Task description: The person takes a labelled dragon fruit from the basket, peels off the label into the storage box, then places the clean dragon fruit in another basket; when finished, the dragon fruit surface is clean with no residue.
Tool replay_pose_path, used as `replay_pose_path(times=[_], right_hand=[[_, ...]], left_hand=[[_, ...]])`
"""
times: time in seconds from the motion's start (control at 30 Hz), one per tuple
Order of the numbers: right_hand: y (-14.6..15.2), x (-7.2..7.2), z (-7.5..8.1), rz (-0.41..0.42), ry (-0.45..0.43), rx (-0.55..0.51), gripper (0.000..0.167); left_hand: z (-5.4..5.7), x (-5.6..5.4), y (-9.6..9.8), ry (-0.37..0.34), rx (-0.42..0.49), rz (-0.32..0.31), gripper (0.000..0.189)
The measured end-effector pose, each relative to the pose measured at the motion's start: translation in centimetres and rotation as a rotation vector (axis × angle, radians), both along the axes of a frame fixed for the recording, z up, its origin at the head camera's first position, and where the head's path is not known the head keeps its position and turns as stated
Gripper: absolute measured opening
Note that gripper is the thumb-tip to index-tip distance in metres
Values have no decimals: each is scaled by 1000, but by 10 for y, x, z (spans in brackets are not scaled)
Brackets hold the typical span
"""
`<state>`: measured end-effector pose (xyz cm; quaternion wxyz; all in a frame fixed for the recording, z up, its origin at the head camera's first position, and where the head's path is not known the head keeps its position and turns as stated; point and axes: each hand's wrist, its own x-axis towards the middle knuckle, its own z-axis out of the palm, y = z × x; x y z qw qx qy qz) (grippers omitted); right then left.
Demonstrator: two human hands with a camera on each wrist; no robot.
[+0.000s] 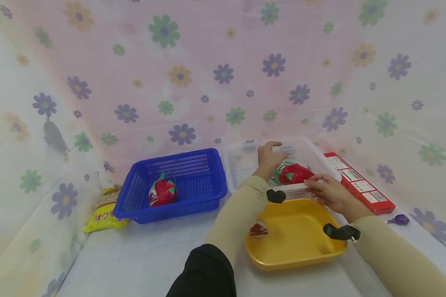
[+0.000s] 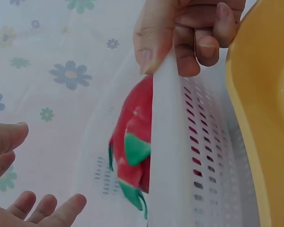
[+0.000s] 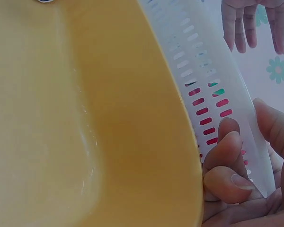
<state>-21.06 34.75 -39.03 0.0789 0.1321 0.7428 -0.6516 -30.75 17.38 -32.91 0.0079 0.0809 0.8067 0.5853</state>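
My right hand [image 1: 330, 192] pinches the near rim of a white plastic basket [image 3: 227, 71], with the thumb on the inside and the fingers curled against the slotted wall. Inside that basket lies a red dragon-fruit-like item [image 1: 295, 173] with green leaf tips, partly hidden by the rim in the left wrist view. My left hand [image 1: 269, 159] hovers over the basket beside the red item, thumb and fingers spread apart, holding nothing. A yellow tray [image 1: 293, 231] stands directly in front of the white basket, near my right fingers.
To the left, a blue basket [image 1: 186, 206] holds a similar red item [image 1: 164, 192]. A yellow packet [image 1: 105, 216] lies beyond its left side. A red box [image 1: 360, 183] and a purple-wrapped lollipop [image 1: 399, 219] lie at the right. A round sticker [image 1: 259, 229] shows on the tray.
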Motion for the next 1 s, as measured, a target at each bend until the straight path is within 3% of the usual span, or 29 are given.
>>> replay_pose_path(times=[0.17, 0.3, 0.5, 0.6, 0.7, 1.0], right_hand=[[2, -2, -3, 20, -9, -30, 32], [2, -5, -4, 37, -12, -21, 35], [1, -8, -2, 48, -9, 14, 39], [1, -9, -1, 51, -7, 29, 40], [2, -10, 1, 58, 1, 29, 40], [6, -9, 1, 70, 22, 26, 34]], left_hand=[[4, 1, -15, 16, 0, -21, 33], [7, 4, -35, 32, 29, -83, 32], [0, 20, -86, -34, 149, -225, 31], [-7, 33, -122, -78, 181, -258, 35], [-14, 46, -159, -107, 214, -236, 38], [-26, 73, -241, -92, 232, -52, 38]])
